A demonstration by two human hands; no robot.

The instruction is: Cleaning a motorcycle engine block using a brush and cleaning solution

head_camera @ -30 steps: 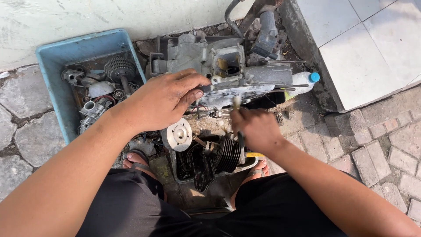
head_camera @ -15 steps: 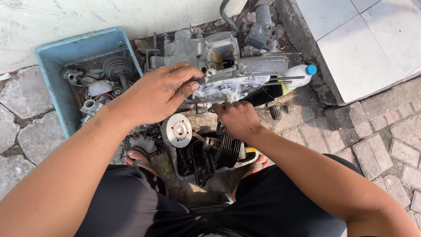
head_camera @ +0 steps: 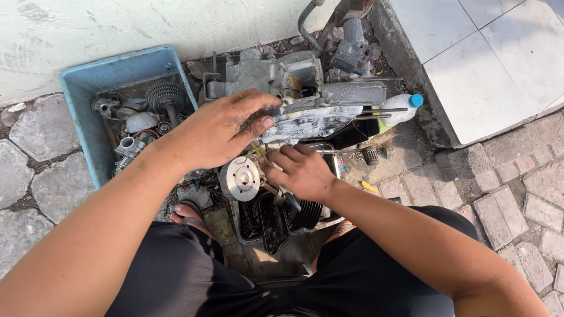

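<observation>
1. At the centre of the paved ground sits a grey engine casing [head_camera: 305,100], lying lengthwise just in front of the pale wall.
2. The left hand [head_camera: 217,132] rests flat on the casing's near-left edge, its fingers [head_camera: 258,125] spread and pressing on the metal, closed on nothing.
3. The right hand [head_camera: 299,173] is just below the casing, its fingers curled tight on a slim dark-handled tool [head_camera: 288,196]; the tool's tip is hidden by the hand.
4. A round silver disc [head_camera: 239,178] lies just left of the right hand, below the casing.
5. A black tray [head_camera: 264,226] with a finned black cylinder [head_camera: 308,214] sits below the casing, partly covered by the right hand.
6. A blue tub [head_camera: 82,111] of gears and small parts stands left of the casing.
7. A clear bottle with a blue cap [head_camera: 405,105] lies at the casing's right end, beside a tiled step [head_camera: 482,64].
</observation>
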